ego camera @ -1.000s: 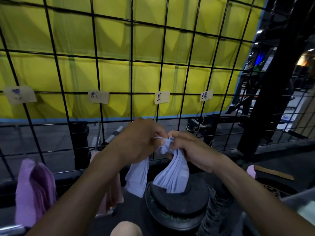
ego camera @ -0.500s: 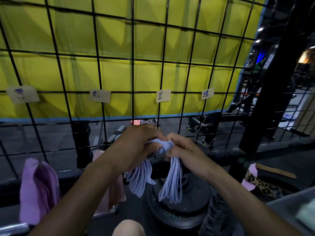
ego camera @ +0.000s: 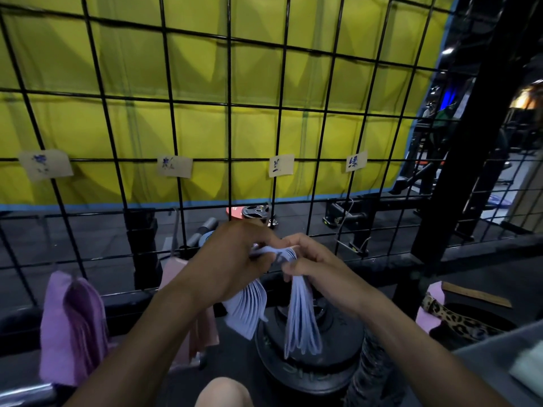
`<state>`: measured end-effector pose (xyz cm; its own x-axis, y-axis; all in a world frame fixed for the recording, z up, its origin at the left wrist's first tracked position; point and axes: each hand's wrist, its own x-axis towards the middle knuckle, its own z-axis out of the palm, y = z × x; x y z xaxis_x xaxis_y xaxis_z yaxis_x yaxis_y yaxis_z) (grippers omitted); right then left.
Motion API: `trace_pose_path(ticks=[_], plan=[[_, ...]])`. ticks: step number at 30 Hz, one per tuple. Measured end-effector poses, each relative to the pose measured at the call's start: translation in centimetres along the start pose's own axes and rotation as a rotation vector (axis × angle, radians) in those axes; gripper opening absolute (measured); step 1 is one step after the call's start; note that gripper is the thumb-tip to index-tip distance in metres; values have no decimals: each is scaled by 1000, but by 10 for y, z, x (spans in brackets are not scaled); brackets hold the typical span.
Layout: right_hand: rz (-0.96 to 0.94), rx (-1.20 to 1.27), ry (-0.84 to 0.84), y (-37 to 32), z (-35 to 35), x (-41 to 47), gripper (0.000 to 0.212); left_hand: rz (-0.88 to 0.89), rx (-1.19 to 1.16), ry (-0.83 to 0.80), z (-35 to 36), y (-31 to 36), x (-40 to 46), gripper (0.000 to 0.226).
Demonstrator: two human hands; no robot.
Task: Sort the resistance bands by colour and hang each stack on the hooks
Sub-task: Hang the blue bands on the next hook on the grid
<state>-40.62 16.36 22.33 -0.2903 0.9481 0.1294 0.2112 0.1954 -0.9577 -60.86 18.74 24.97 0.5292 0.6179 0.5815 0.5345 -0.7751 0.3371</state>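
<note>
Both hands hold a stack of pale blue resistance bands (ego camera: 299, 321) in front of a black wire grid (ego camera: 229, 107). My left hand (ego camera: 232, 259) grips the folded top of the stack from the left. My right hand (ego camera: 311, 262) pinches it from the right. The band ends hang down in two bunches. A purple stack (ego camera: 70, 327) hangs on the grid at lower left. A pink stack (ego camera: 199, 327) hangs to its right, partly behind my left arm. Paper labels (ego camera: 280, 165) are stuck along one grid wire.
Black weight plates (ego camera: 308, 374) are stacked on the floor below the bands. A leopard-print band (ego camera: 458, 318) and a pink one (ego camera: 432, 301) lie at lower right. A thick black post (ego camera: 470, 127) stands on the right. Yellow cloth (ego camera: 205, 69) hangs behind the grid.
The hands have tightened the blue bands into a neater folded bundle, and the two hanging bunches now droop lower and narrower. The view has shifted slightly.
</note>
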Motion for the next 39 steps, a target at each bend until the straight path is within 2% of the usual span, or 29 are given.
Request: trace_pose_path(ticks=[2, 4, 8, 12, 17, 24, 30, 34, 39], plan=[[27, 12, -11, -4, 0, -1, 25, -21, -9, 41, 3, -1, -4, 18], [20, -76, -10, -9, 2, -2, 27, -29, -2, 84, 8, 2, -6, 18], [-45, -142, 1, -12, 4, -4, 41, -96, -94, 160, 15, 13, -10, 20], [-53, -70, -5, -12, 4, -8, 44, -140, -115, 230, 22, 17, -13, 21], [-62, -61, 5, -16, 3, -13, 55, -230, -256, 280, 27, 17, -16, 24], [9, -59, -60, -23, -5, -10, 59, -241, -283, 365, 38, 19, -26, 26], [18, -82, -9, -16, -10, -4, 60, -284, -142, 229, 54, 21, -37, 52], [-12, -50, 17, -14, -5, -5, 57, -276, -100, 256, 59, 26, -45, 57], [-20, -212, 89, -9, 9, -9, 60, -347, -243, 342, 65, 30, -51, 55]])
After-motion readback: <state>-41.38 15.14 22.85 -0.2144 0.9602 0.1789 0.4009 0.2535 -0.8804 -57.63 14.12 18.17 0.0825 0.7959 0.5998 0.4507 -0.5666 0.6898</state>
